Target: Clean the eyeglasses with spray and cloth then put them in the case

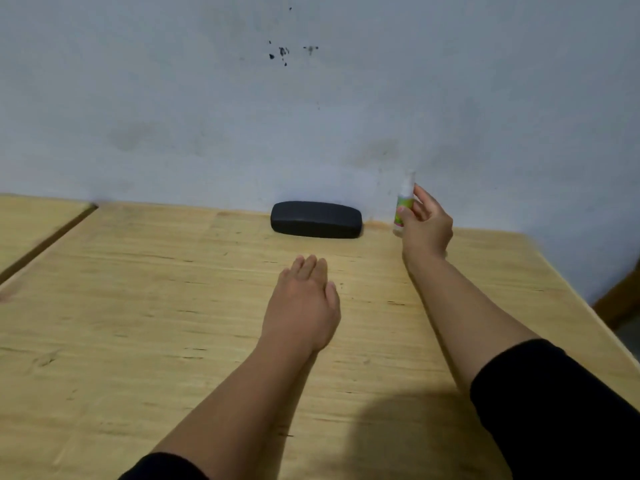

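Right hand at the spray bottle; case closed against the wall; eyeglasses and cloth not in view.

The case (316, 220) lies shut at the table's (138, 306) far edge. Just right of it, the right hand (426, 225) pinches the spray bottle (403, 209) between thumb and fingers, bottle upright and blurred. In front of the case, the left hand (304, 303) hovers palm down, fingers straight, holding nothing. Risk noted: the grip is light and high on a slim bottle, which could tip or slip.

Wood table (138, 306) w/ stained grey wall (173, 98) behind.
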